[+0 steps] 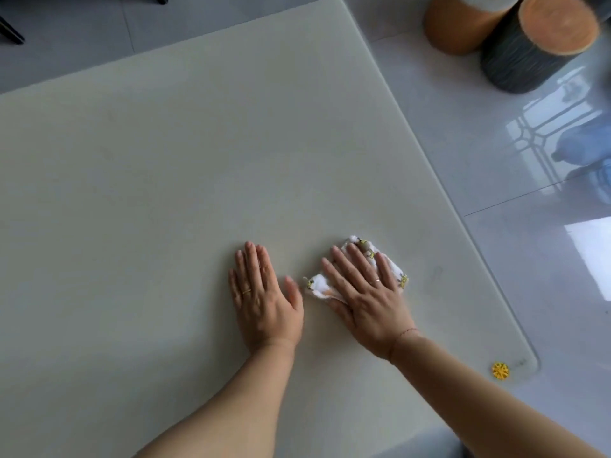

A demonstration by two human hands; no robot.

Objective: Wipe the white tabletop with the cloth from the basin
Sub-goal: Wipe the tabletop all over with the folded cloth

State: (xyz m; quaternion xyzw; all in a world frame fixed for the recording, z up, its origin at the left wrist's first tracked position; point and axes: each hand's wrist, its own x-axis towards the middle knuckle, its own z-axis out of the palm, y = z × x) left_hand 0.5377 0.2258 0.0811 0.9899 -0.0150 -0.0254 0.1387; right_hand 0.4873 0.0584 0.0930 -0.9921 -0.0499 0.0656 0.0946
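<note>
The white tabletop (172, 166) fills most of the head view. A small white cloth (398, 271) with yellow printed figures lies on it, right of the middle and toward the near side. My right hand (367, 295) presses flat on top of the cloth with fingers spread, and cloth edges show past the fingertips and beside the thumb. My left hand (264, 299) rests flat on the bare tabletop just left of the cloth, palm down, holding nothing. The basin is not in view.
A small yellow round sticker (500, 370) sits by the table's near right corner. Two round stools stand on the glossy floor at the upper right: a tan one (459, 24) and a dark-sided one with an orange top (535, 51). The table's right edge runs diagonally.
</note>
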